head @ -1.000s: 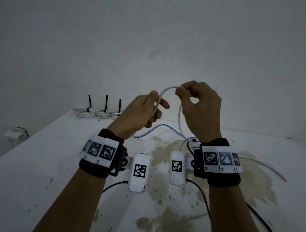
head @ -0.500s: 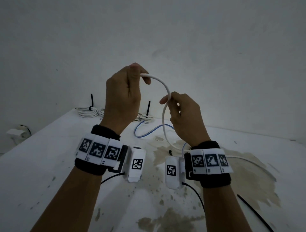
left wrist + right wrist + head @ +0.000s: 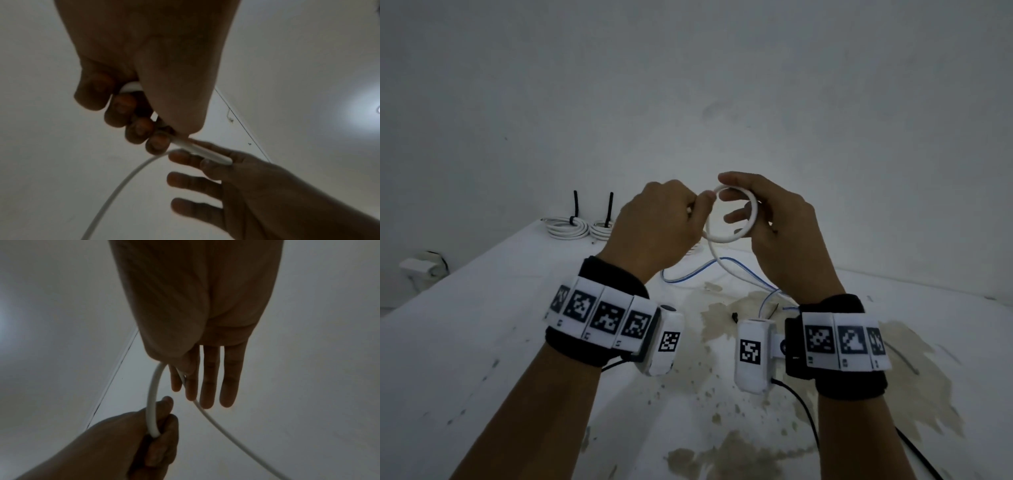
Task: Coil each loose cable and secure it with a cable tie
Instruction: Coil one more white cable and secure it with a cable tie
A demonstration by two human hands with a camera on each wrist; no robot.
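I had a white table [image 3: 482, 342] under me, its middle blotched with brownish stains [image 3: 750, 308]. Two tied cable coils [image 3: 566, 228] sat at its far left corner (black tie tails upright). A blue-striped cable [image 3: 688, 275] lay near the far edge; a black lead [image 3: 914, 452] crossed the near right.

No words, brand names or numbers can be read in any view. The only signs are black-and-white square code patterns: several on the white panels of the left wristband [image 3: 599, 317] and the right wristband [image 3: 842, 341], and one on each white wrist camera [image 3: 669, 342] [image 3: 750, 351]. Small marks below the panels are too small to read.
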